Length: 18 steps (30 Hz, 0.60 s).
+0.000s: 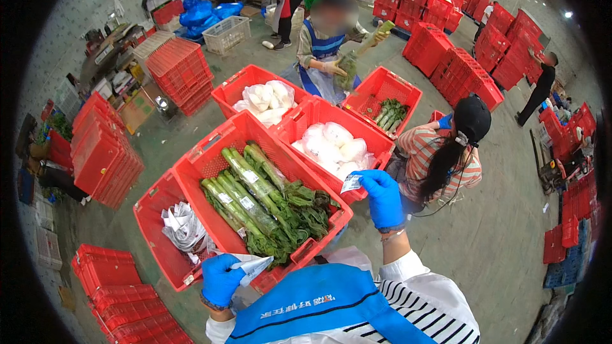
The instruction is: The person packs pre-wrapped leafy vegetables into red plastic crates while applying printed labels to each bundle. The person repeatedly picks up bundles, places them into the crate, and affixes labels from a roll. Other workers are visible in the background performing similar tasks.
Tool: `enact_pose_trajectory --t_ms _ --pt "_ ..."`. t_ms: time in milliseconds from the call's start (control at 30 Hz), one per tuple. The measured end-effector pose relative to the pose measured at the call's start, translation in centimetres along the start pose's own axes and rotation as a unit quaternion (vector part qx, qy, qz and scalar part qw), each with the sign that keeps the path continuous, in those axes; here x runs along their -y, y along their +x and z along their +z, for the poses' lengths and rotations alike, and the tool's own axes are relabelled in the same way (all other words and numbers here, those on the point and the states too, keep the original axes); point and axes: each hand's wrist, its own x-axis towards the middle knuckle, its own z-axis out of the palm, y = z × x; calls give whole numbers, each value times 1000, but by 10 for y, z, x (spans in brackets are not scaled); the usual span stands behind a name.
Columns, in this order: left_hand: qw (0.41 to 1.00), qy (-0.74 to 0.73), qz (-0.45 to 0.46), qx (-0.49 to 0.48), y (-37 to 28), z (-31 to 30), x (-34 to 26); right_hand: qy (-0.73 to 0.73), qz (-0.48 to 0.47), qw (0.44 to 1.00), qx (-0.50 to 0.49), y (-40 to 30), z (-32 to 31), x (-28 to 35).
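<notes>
My left hand (221, 281), in a blue glove, pinches a white strip of printed labels (253, 268) at the near edge of the crates. In my gloved right hand (381, 199) a single label (351, 183) is held between thumb and fingers, over the right side of the crates. Between my hands, a red plastic crate (217, 136) holds several bagged celtuce stems (244, 193) with dark leaves toward me. Labels show on some of the bags. Coiled label strips (184, 227) lie in the red crate (150, 208) to the left.
White bagged produce fills two red crates beyond (239, 76) (306, 114). Another crate (382, 76) holds more celtuce. A co-worker (330, 48) opposite holds a long celtuce; another person (444, 148) sits at right. Stacked red crates (179, 69) stand on the floor.
</notes>
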Motion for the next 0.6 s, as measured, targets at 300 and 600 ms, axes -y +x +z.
enact_pose_trajectory --t_ms 300,600 --pt "1000 12 -12 22 4 0 13 23 -2 999 -30 18 -21 -14" --pt "999 43 14 -23 9 8 27 17 62 997 -50 38 -22 -17"
